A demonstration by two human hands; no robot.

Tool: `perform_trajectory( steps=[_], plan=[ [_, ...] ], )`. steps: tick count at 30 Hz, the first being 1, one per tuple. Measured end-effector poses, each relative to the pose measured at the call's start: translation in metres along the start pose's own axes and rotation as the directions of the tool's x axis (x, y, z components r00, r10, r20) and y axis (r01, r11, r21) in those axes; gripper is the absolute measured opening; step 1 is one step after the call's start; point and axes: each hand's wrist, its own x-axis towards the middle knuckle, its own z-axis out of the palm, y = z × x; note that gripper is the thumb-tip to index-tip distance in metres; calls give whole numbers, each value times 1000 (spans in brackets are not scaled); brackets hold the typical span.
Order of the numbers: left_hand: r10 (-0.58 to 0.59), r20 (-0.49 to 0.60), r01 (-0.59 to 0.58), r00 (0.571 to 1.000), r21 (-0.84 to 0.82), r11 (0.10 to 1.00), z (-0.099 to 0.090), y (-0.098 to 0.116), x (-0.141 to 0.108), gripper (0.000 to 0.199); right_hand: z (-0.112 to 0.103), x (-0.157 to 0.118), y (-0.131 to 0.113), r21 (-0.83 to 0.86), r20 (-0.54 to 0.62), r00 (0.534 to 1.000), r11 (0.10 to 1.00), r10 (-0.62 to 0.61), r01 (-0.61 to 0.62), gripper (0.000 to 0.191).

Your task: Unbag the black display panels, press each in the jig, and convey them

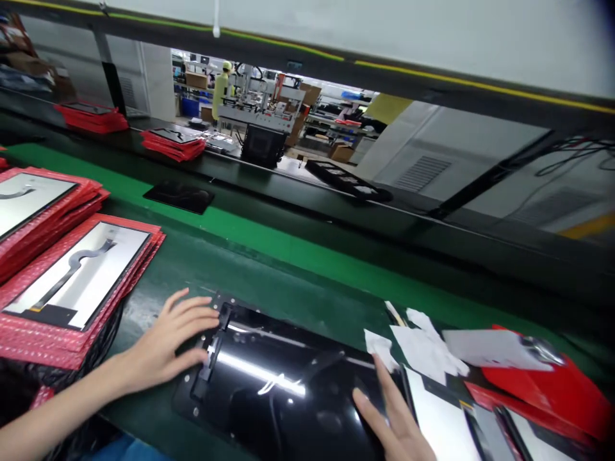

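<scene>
A glossy black panel [298,390] lies in a dark frame [196,410] on the green bench, with lights reflected on its surface. At the frame's left end, the spread fingertips of my left hand [168,342] touch its edge. My right hand [396,416] rests at the panel's right end, fingers apart, with nothing held. Beyond my left hand is a stack of red bubble bags [43,342] topped by a white-backed screen [89,269] with a grey ribbon cable. White-backed screens [442,416] lie beside my right hand.
White wipes [423,349], a pale bottle [500,349] and a red bag [567,390] are at the right. A dark flat panel [179,195] lies on the green belt [288,240]. Farther back are red stacks [175,144] and a person in yellow [220,93].
</scene>
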Motion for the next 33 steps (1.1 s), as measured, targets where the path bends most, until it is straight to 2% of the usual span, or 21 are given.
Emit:
perform_trajectory(
  steps=[3, 5, 11, 20, 25, 28, 30, 33],
  plan=[
    [31, 75, -30, 997, -22, 999, 27, 5, -14, 73, 21, 3, -7, 95, 75, 989, 986, 131, -138, 82],
    [43, 95, -42, 995, -15, 999, 34, 4, -15, 78, 25, 4, -12, 95, 85, 985, 983, 148, -156, 84],
    [21, 122, -17, 992, -36, 999, 33, -2, -12, 77, 25, 6, -25, 55, 139, 977, 984, 162, -171, 84],
    [14, 116, -5, 993, -78, 997, 35, -3, -12, 76, 33, 4, -23, 57, 90, 991, 992, 104, -109, 77],
    [23, 75, -16, 997, -85, 996, 35, -3, -11, 75, 31, 6, -22, 29, 129, 980, 987, 150, -155, 82],
    [16, 96, -9, 995, -76, 997, 35, -3, -12, 75, 33, 5, -27, 72, 119, 976, 979, 180, -190, 85],
    [-13, 111, 22, 994, -80, 997, 36, -2, -13, 72, 36, 3, -32, 103, 103, 975, 973, 197, -207, 85],
    [-113, 110, 127, 987, -123, 984, 35, -2, -14, 56, 40, -1, -39, 150, 100, 969, 959, 227, -241, 86]
  ],
)
